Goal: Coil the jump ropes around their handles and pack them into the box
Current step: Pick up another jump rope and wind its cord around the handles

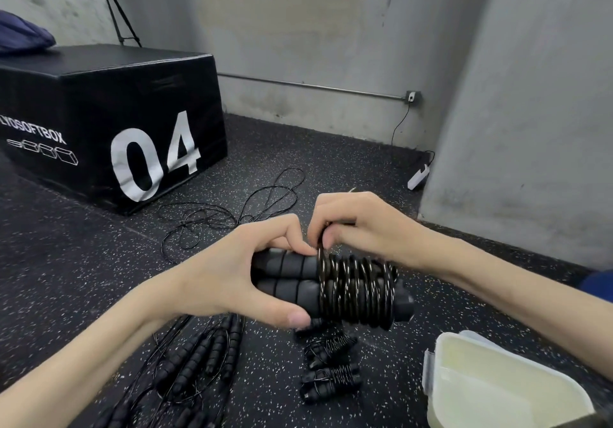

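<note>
My left hand (232, 271) grips a pair of black foam jump rope handles (285, 278) held side by side, level, over the floor. Thin black rope (358, 285) is coiled in several turns around their right half. My right hand (358, 225) pinches the rope just above the coil's left end. Two coiled jump ropes (328, 364) lie on the floor below. Several uncoiled ropes with black handles (199, 358) lie at the lower left. A translucent plastic box (497, 391) stands open at the lower right.
A loose rope tangle (232, 215) trails on the speckled black rubber floor behind my hands. A black plyo box marked 04 (109, 122) stands at the left. A grey wall and pillar (517, 129) rise at the right, with a white power strip (418, 177) at their foot.
</note>
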